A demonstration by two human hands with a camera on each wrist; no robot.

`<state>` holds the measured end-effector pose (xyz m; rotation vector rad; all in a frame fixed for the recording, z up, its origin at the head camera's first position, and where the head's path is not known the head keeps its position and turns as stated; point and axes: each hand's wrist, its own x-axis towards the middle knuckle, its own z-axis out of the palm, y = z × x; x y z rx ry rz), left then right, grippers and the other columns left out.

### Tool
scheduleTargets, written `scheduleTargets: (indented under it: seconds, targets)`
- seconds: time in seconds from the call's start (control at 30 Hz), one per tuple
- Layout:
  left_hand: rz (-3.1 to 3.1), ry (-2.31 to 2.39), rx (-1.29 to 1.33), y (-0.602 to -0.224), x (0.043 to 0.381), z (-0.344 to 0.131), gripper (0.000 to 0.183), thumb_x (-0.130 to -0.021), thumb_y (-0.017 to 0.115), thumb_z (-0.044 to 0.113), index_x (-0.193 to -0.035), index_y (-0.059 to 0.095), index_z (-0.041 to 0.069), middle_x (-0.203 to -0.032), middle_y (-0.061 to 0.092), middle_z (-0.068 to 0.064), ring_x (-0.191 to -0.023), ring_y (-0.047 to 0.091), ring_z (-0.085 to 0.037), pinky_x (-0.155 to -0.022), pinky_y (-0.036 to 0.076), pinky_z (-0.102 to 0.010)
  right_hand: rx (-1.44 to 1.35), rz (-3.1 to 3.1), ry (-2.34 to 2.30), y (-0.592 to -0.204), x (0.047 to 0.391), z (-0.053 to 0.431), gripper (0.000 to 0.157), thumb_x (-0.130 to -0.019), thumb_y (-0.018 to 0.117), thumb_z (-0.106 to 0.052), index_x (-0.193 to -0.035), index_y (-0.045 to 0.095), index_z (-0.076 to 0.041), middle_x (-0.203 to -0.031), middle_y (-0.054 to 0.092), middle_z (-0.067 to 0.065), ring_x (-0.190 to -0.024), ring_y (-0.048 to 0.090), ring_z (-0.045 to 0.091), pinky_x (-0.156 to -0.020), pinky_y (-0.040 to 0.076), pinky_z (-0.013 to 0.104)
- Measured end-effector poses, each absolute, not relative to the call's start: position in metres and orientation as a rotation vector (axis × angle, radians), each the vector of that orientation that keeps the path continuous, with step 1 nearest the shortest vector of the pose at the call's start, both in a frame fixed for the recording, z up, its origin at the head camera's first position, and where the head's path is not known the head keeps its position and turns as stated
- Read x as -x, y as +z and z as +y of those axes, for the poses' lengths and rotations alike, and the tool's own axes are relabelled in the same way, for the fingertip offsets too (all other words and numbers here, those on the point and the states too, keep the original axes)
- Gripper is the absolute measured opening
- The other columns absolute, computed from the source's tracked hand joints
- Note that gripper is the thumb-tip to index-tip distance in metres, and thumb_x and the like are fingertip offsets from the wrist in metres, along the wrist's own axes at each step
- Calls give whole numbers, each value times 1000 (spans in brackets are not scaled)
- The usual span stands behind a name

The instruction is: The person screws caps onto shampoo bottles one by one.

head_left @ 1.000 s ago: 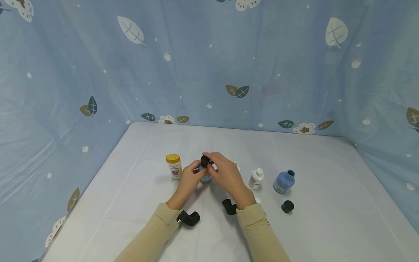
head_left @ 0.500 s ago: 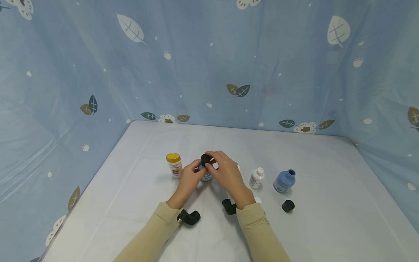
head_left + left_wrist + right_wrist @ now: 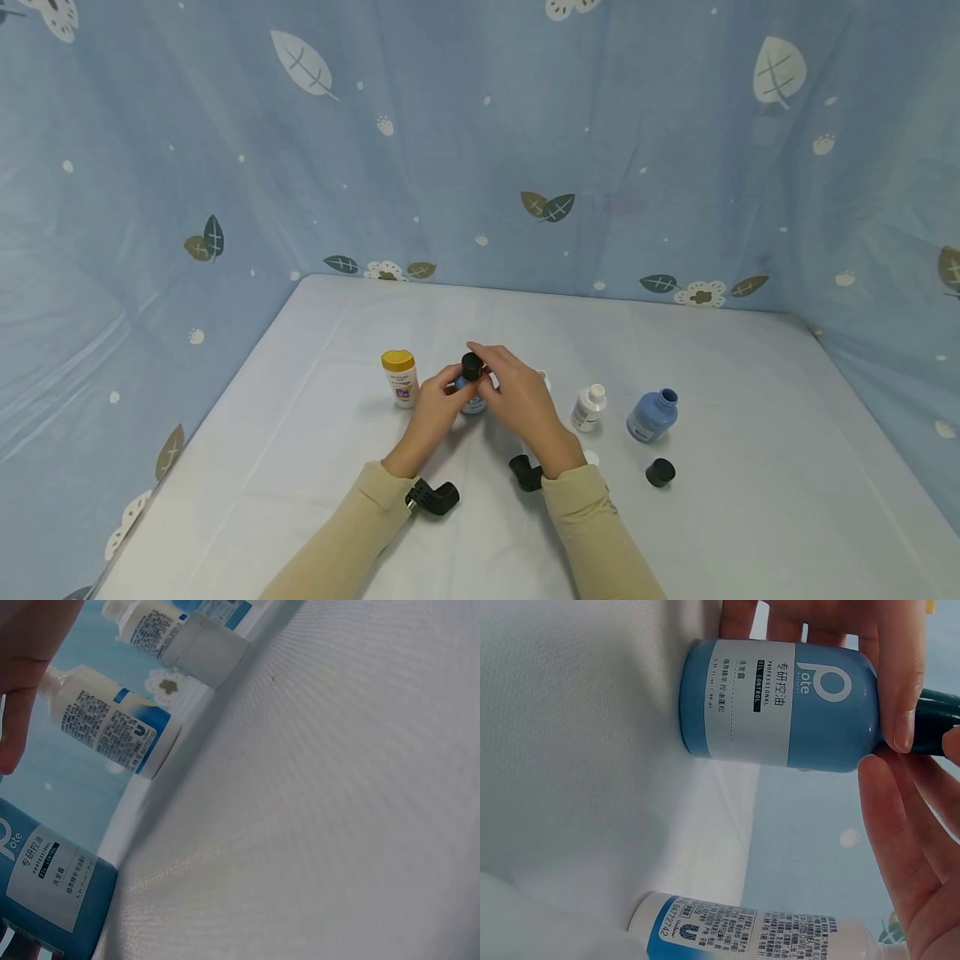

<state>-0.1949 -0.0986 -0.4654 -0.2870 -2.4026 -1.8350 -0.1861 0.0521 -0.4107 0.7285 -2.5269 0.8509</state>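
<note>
Near the middle of the table a blue pump-less bottle (image 3: pixel 772 705) with a pale label stands upright on the white surface. My left hand (image 3: pixel 435 410) grips it around the shoulder and neck, thumb across the front. A black cap (image 3: pixel 472 366) sits at the top of its neck, and my right hand (image 3: pixel 525 404) has thumb and fingers around that cap. The threads are hidden, so I cannot tell how tightly the cap sits. Close beyond the right hand, a white bottle with a blue band (image 3: pixel 742 934) shows in the right wrist view.
Left of the hands stands a white bottle with a yellow cap (image 3: pixel 401 383). On the right are a small white bottle (image 3: pixel 587 410), an uncapped blue bottle (image 3: pixel 651 417) and a loose black cap (image 3: pixel 661 472). A white cap (image 3: pixel 592 458) lies partly behind the right wrist.
The right fingers have shifted slightly around the black cap. The left hand and the blue bottle stay in place, as do the things around them.
</note>
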Motion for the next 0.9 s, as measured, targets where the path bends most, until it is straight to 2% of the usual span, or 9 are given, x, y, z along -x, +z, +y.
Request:
scheduleTargets:
  seconds: [0.07, 0.2, 0.47, 0.6, 0.8, 0.9]
  targets:
    - [-2381, -1812, 312, -467, 195, -98, 30, -84, 61, 29, -111, 63, 16, -112, 60, 0, -101, 54, -14, -81, 46, -34, -741, -2520, 846, -411, 186, 52, 43, -85, 53, -8, -127, 51, -20, -113, 56, -5, -58, 45, 6, -50, 36, 20]
    - [-2369, -1807, 312, -468, 194, -98, 28, -84, 61, 30, -109, 64, 19, -109, 61, 2, -96, 56, -14, -76, 47, -32, -752, -2522, 855, -411, 186, 52, 40, -86, 53, -9, -125, 53, -20, -113, 57, -6, -71, 52, 6, -55, 41, 20]
    - [-2402, -1857, 250, -464, 193, -98, 26, -84, 61, 25, -109, 64, 21, -109, 60, 5, -99, 55, -13, -80, 46, -34, -713, -2542, 914, -410, 186, 53, 37, -86, 56, -13, -122, 54, -18, -110, 57, -4, -82, 58, 12, -61, 46, 21]
    - [-2415, -1859, 236, -464, 194, -98, 27, -84, 61, 24, -110, 63, 19, -110, 60, 3, -97, 55, -14, -78, 46, -33, -701, -2545, 914, -411, 187, 53, 37, -85, 59, -15, -122, 55, -17, -111, 57, -3, -83, 59, 15, -61, 46, 24]
    - [-2418, -1845, 238, -464, 194, -98, 28, -84, 61, 25, -111, 63, 19, -111, 60, 3, -98, 55, -14, -79, 46, -33, -672, -2552, 899, -410, 186, 52, 37, -85, 61, -19, -121, 55, -17, -111, 58, -3, -85, 59, 12, -63, 47, 22]
    - [-2415, -1855, 236, -465, 194, -98, 29, -84, 61, 25, -112, 63, 19, -111, 60, 2, -96, 57, -16, -75, 47, -32, -664, -2555, 902, -410, 186, 52, 37, -85, 62, -21, -121, 55, -16, -109, 59, -3, -85, 59, 11, -63, 47, 21]
